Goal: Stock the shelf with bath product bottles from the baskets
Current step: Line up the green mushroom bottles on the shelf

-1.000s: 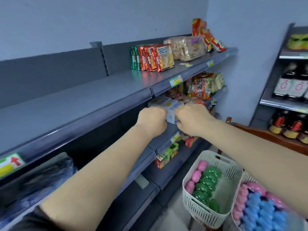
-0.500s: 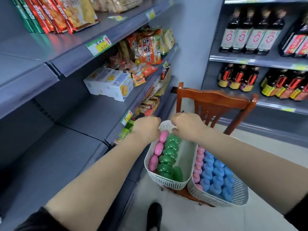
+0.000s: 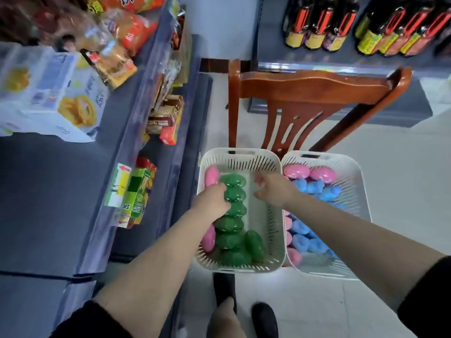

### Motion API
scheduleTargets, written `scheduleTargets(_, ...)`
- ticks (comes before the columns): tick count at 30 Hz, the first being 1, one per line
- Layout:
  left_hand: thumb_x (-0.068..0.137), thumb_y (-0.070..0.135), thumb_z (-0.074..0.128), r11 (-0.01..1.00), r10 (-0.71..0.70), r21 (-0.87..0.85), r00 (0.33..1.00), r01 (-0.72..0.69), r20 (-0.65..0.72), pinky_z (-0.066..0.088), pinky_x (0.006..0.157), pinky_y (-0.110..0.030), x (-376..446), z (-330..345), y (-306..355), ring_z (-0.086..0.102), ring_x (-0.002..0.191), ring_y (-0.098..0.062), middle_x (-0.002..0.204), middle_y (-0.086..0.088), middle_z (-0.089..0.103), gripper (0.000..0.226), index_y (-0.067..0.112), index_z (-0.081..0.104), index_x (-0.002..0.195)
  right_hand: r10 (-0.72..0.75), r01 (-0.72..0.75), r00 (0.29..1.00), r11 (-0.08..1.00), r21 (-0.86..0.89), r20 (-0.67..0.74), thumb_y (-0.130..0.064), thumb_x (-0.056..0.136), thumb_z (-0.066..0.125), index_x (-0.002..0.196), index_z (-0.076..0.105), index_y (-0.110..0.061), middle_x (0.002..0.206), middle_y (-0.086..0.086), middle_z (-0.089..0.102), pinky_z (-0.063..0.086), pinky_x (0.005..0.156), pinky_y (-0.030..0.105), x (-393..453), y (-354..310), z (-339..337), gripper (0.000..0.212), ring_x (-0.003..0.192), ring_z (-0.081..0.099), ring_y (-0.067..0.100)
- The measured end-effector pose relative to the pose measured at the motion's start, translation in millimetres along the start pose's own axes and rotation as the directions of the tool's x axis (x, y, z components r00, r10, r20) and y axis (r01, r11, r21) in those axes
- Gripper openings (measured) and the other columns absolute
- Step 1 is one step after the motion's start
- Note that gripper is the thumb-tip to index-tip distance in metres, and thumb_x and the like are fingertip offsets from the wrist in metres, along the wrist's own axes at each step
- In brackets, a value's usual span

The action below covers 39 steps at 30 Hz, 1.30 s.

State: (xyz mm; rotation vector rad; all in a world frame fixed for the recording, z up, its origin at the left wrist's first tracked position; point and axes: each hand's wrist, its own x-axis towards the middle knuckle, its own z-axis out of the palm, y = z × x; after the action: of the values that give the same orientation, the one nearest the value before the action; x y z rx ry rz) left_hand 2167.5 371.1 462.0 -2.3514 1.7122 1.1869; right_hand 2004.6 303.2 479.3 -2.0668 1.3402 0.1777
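Observation:
Two white slotted baskets stand side by side on a wooden chair. The left basket (image 3: 277, 215) holds a row of green bottles (image 3: 231, 224) and a few pink ones (image 3: 211, 175) along its left wall. The right basket (image 3: 351, 179) holds pink (image 3: 310, 172) and blue bottles (image 3: 314, 187). My left hand (image 3: 211, 200) reaches into the left basket, its fingers curled down onto a green bottle near the row's far end. My right hand (image 3: 273, 190) hovers above the same basket's bare right side, fingers loosely curled, holding nothing.
Grey shelves (image 3: 48, 191) run along the left, with boxed snacks (image 3: 63, 98) and green cartons (image 3: 136, 193) on them. The brown chair back (image 3: 314, 93) rises behind the baskets. Sauce bottles (image 3: 317, 23) line a shelf at the far right. My shoes (image 3: 264, 318) stand on the pale floor.
Both hands came down from the shelf's snack box to the baskets. The view tilted downward. My left hand has sunk onto the green bottles and my right hand has moved over the left basket.

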Motion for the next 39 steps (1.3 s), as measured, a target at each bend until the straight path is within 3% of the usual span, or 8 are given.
scheduleTargets(3, 0.086, 0.014, 0.055, 0.996, -0.02, -0.082, 0.999, 0.023, 0.031, 0.05, 0.083, -0.038, 41, 17, -12, 0.06, 0.092, -0.026, 0.104, -0.008, 0.059, 0.034, 0.013, 0.05, 0.12, 0.078, -0.079, 0.997, 0.983, 0.164, 0.014, -0.017, 0.084, 0.067, 0.117, 0.055, -0.004, 0.114, 0.01, 0.058, 0.032, 0.068, 0.022, 33, 19, 28, 0.038, 0.092, 0.054, 0.021)
scheduleTargets(9, 0.088, 0.015, 0.055, 0.993, -0.053, -0.101, 0.998, 0.054, 0.014, 0.046, 0.071, -0.033, 115, 48, -31, 0.057, 0.088, -0.018, 0.114, -0.003, 0.056, 0.048, 0.016, 0.041, 0.134, 0.26, -0.253, 0.965, 0.875, 0.413, 0.038, -0.019, 0.083, 0.069, 0.129, 0.047, -0.009, 0.128, 0.007, 0.055, 0.044, 0.093, 0.032, 95, 53, 79, 0.052, 0.104, 0.057, 0.023)
scheduleTargets(14, 0.084, 0.011, 0.061, 0.988, -0.106, -0.113, 0.994, 0.106, 0.008, 0.052, 0.087, -0.037, 156, 80, -42, 0.058, 0.099, -0.024, 0.115, -0.008, 0.055, 0.043, 0.009, 0.048, 0.125, 0.343, -0.359, 0.93, 0.769, 0.529, 0.132, -0.017, 0.081, 0.071, 0.14, 0.035, -0.011, 0.137, 0.007, 0.045, 0.041, 0.092, 0.029, 134, 70, 120, 0.069, 0.116, 0.051, 0.025)
scheduleTargets(19, 0.085, 0.016, 0.061, 0.982, -0.13, -0.14, 0.991, 0.125, -0.025, 0.048, 0.097, -0.041, 173, 98, -45, 0.053, 0.116, -0.028, 0.134, -0.011, 0.046, 0.061, 0.011, 0.035, 0.14, 0.337, -0.389, 0.916, 0.619, 0.682, 0.216, -0.007, 0.076, 0.074, 0.14, 0.035, -0.01, 0.129, 0.007, 0.048, 0.046, 0.092, 0.031, 163, 74, 139, 0.074, 0.115, 0.053, 0.027)
scheduleTargets(27, 0.088, 0.014, 0.057, 0.964, -0.129, -0.243, 0.988, 0.106, -0.082, 0.041, 0.105, -0.036, 177, 104, -48, 0.044, 0.128, -0.027, 0.144, -0.011, 0.039, 0.067, 0.013, 0.026, 0.147, 0.275, -0.282, 0.956, 0.786, 0.55, 0.097, -0.023, 0.069, 0.082, 0.119, 0.053, -0.007, 0.103, 0.0, 0.055, 0.042, 0.082, 0.023, 176, 74, 143, 0.06, 0.094, 0.053, 0.015)
scheduleTargets(33, 0.08, 0.003, 0.059, 0.912, -0.013, -0.407, 0.987, -0.054, -0.16, 0.051, 0.091, -0.038, 159, 76, -46, 0.057, 0.107, -0.021, 0.122, -0.004, 0.05, 0.064, 0.022, 0.04, 0.138, 0.267, -0.237, 0.963, 0.763, 0.601, 0.04, -0.031, 0.061, 0.086, 0.108, 0.061, -0.012, 0.101, 0.001, 0.068, 0.052, 0.074, 0.022, 157, 67, 109, 0.056, 0.088, 0.065, 0.014)
scheduleTargets(37, 0.078, 0.002, 0.064, 0.858, 0.041, -0.493, 0.976, -0.144, -0.214, 0.043, 0.078, -0.012, 133, 40, -34, 0.055, 0.094, -0.011, 0.108, 0.0, 0.052, 0.067, 0.025, 0.042, 0.136, 0.253, -0.154, 0.965, 0.756, 0.636, -0.067, -0.03, 0.058, 0.088, 0.096, 0.065, -0.014, 0.088, -0.004, 0.069, 0.052, 0.072, 0.022, 131, 45, 61, 0.047, 0.078, 0.065, 0.01)
scheduleTargets(39, 0.075, 0.001, 0.067, 0.805, 0.077, -0.557, 0.966, -0.205, -0.245, 0.045, 0.08, -0.011, 117, 21, -24, 0.057, 0.094, -0.011, 0.113, -0.003, 0.055, 0.064, 0.026, 0.047, 0.13, 0.231, -0.112, 0.968, 0.739, 0.665, -0.094, -0.033, 0.055, 0.089, 0.093, 0.068, -0.015, 0.086, -0.002, 0.071, 0.052, 0.069, 0.023, 115, 34, 33, 0.046, 0.075, 0.066, 0.011)
